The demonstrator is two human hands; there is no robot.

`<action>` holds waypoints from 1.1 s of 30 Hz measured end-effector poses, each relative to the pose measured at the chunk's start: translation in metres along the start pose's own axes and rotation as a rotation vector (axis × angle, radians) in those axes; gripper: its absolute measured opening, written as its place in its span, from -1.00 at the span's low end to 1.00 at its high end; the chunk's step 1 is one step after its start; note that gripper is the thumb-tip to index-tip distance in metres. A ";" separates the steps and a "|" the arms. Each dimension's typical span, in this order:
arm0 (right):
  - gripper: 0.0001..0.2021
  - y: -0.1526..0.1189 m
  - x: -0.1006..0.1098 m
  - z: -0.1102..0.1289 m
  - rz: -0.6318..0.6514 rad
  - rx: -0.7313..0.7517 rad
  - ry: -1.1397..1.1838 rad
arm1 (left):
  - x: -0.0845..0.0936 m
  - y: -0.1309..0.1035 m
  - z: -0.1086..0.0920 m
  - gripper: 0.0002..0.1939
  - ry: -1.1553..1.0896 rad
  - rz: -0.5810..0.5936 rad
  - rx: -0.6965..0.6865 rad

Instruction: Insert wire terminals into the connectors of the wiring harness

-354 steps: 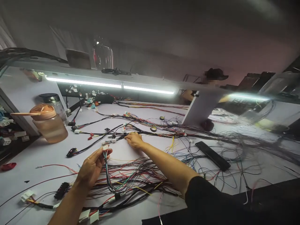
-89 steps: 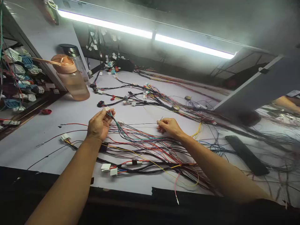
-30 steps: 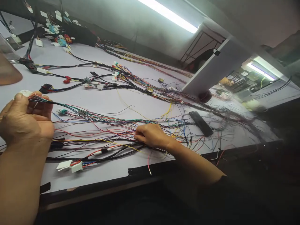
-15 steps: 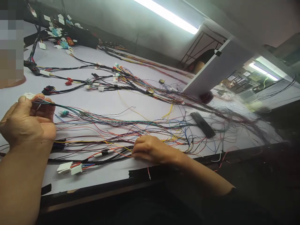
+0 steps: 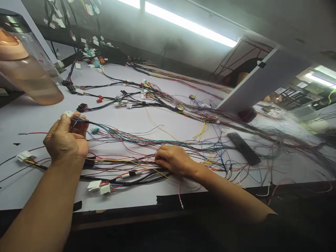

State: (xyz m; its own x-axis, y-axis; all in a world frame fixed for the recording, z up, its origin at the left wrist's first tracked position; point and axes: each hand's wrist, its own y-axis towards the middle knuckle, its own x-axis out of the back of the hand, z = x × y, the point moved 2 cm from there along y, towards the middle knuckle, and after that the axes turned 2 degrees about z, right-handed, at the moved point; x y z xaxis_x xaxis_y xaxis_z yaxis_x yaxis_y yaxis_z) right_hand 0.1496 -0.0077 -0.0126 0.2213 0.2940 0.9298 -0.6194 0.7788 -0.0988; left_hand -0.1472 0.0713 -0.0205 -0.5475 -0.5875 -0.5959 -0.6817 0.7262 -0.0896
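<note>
The step in hand looks like picking through loose wires [image 5: 139,140]: the left hand [image 5: 65,141] pinches one white wire connector [image 5: 68,114] above the left side of the table [image 5: 126,198], while the right hand [image 5: 174,160], fingers curled, rests among the strands, what it grips hidden. The next move seems to call for a clean pinch on a single strand. Around lie two white connector housings [image 5: 94,186] [image 5: 105,189] side by side, two tape rolls [image 5: 192,97] [image 5: 179,108], and one smartphone [image 5: 244,148].

this is a wiring workshop, shown by a white counter [image 5: 123,117] strewn with coloured wires [image 5: 154,141], white plugs [image 5: 61,23] hanging at ten o'clock, a tube light [image 5: 189,23] between twelve and one, and a partition [image 5: 252,80] at two.
</note>
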 end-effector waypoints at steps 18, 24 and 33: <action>-0.82 -0.019 -0.007 0.024 -0.021 0.223 0.105 | -0.004 -0.007 -0.001 -0.90 -0.024 -0.010 0.047; -0.89 0.002 -0.011 0.021 0.020 -0.079 0.057 | -0.005 -0.007 0.000 -0.91 0.002 -0.008 0.053; -0.89 0.003 0.021 0.016 0.029 -0.002 0.454 | -0.002 -0.006 0.002 -0.92 0.018 -0.002 0.054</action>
State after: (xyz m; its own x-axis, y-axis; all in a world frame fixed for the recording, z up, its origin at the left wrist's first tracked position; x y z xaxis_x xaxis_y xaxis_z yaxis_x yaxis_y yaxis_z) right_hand 0.1405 -0.0077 0.0120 0.5122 0.5282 0.6772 -0.6286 0.7679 -0.1235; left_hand -0.1412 0.0690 -0.0207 -0.5555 -0.5946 -0.5813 -0.6556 0.7432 -0.1337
